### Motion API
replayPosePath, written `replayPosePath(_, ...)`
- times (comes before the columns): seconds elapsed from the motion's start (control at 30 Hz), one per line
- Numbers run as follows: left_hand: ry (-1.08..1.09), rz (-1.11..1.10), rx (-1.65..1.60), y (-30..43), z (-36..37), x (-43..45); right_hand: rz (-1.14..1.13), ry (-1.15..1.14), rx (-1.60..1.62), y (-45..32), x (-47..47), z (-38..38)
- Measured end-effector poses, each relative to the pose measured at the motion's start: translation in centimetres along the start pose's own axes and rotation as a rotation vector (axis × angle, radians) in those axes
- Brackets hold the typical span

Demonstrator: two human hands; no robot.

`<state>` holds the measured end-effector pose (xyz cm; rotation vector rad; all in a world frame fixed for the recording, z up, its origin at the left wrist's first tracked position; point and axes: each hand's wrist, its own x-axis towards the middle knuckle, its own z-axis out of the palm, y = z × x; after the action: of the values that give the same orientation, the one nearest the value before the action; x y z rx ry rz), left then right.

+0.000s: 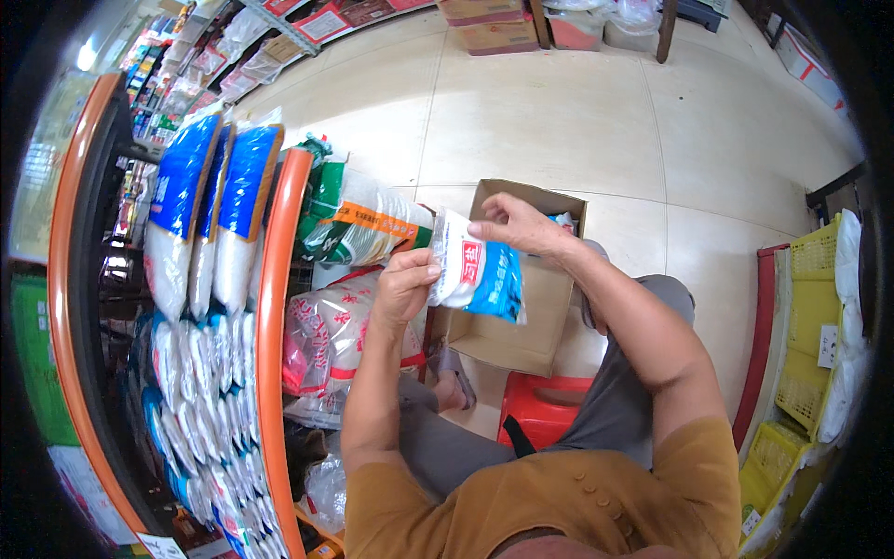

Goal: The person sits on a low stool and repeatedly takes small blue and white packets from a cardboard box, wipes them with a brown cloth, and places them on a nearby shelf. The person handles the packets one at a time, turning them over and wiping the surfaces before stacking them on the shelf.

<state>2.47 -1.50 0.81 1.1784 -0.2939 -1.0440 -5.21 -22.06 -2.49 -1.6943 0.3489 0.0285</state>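
A white and blue plastic packet of salt (482, 269) is held up above an open cardboard box (513, 339). My left hand (407, 281) pinches the packet's left edge between thumb and fingers. My right hand (517, 223) is at the packet's upper edge, its thumb at or near the plastic and its fingers bent; whether it grips cannot be told. Inside the box's far end, partly hidden by my right hand and forearm, another small packet (563, 222) shows. Many similar packets (209, 412) stand in tight rows on the orange-edged shelf to the left.
Large blue and white bags (244, 209) stand on the shelf. Beside it are a green and white sack (370, 216) and a clear bag with red print (328, 328). A red plastic stool (538, 412) is beneath me. Yellow crates (803, 335) stand right; cartons (496, 35) lie across the tiled floor.
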Motion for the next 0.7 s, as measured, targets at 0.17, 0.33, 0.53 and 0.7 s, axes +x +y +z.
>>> replayPosePath(0.17, 0.039, 0.069, -0.109, 0.6, -0.2, -4.4, 0.002, -0.741, 0.396, -0.9, -2.3, 1.6)
replayPosePath(0.33, 0.188, 0.104, -0.389, -1.0, -1.2, -3.4, 0.277, -0.555, 0.678, -1.6, -3.6, 3.9)
replayPosePath(0.53, 0.152, 0.106, -0.510, -1.6, -0.3, -2.1, 0.197, -0.182, 0.870, -1.7, -2.3, 4.9)
replayPosePath(0.7, 0.238, 0.068, -0.057, -1.7, 0.4, -2.9, 0.147, 0.011, 0.942, -1.8, -1.2, 4.9)
